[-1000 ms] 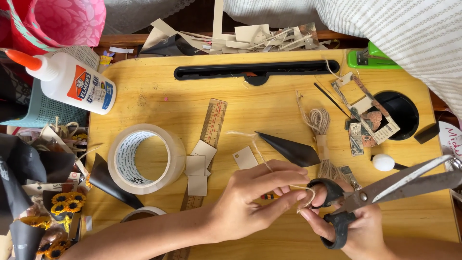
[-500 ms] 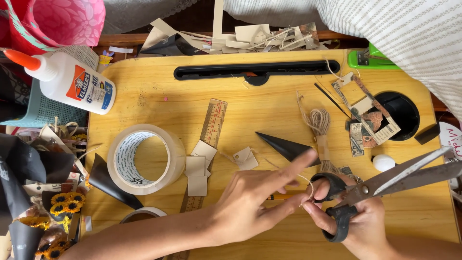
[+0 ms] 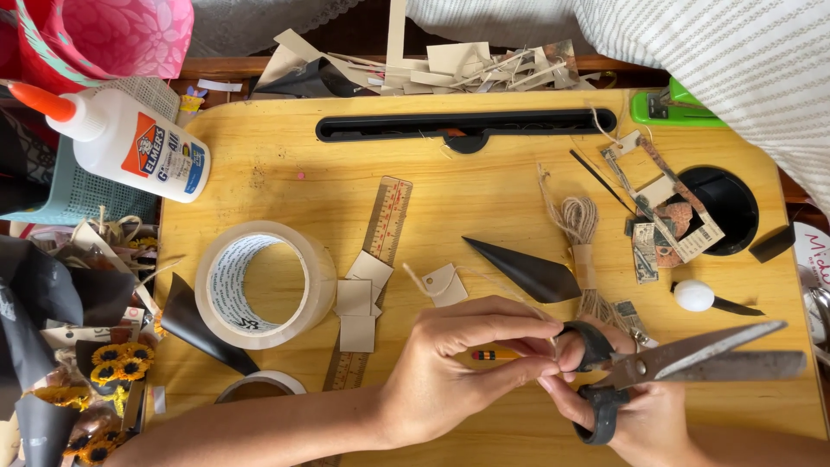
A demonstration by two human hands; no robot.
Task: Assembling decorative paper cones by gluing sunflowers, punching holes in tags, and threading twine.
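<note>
Fingers of left hand (image 3: 458, 367), spread 0.5 s ago, now pinched shut on thin twine (image 3: 497, 290). Right hand (image 3: 640, 415) closed through scissors (image 3: 666, 367), blades open. Cut unmade.

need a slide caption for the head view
Right hand holds open scissors while left hand pinches thin twine above a cluttered wooden table.

Glossy metal scissors (image 3: 683, 367) with matt black plastic handles lie over a smooth varnished wooden table (image 3: 484, 199).
</note>
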